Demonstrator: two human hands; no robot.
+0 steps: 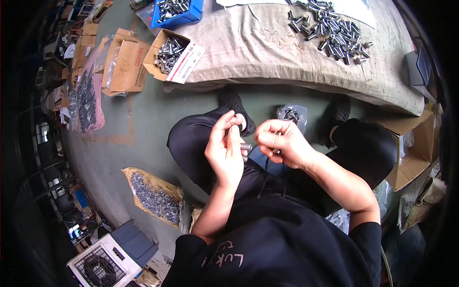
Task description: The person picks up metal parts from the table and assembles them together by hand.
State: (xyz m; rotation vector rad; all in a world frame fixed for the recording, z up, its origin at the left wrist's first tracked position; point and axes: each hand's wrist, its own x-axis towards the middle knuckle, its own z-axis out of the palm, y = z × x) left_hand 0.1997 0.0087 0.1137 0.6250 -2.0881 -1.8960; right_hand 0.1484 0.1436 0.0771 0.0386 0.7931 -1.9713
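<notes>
Above my lap, my left hand (226,152) is closed around short, shiny metal cylinders (246,147) whose ends stick out on its right side. Close by, with a small gap between, my right hand (287,143) has its fingers curled in a pinch. A small dark metal piece (277,151) shows between those fingers; its full shape is hidden. Beyond the right hand, a clear plastic bag (300,113) of similar metal parts sits on the floor between my feet.
A cloth-covered table (229,48) ahead bears a heap of metal parts (337,36). At its left are an open carton (168,58) and a blue bin (189,18) of parts. Cardboard boxes (126,64) (413,153), a parts-laden sheet (155,197) and a fan unit (107,263) surround me.
</notes>
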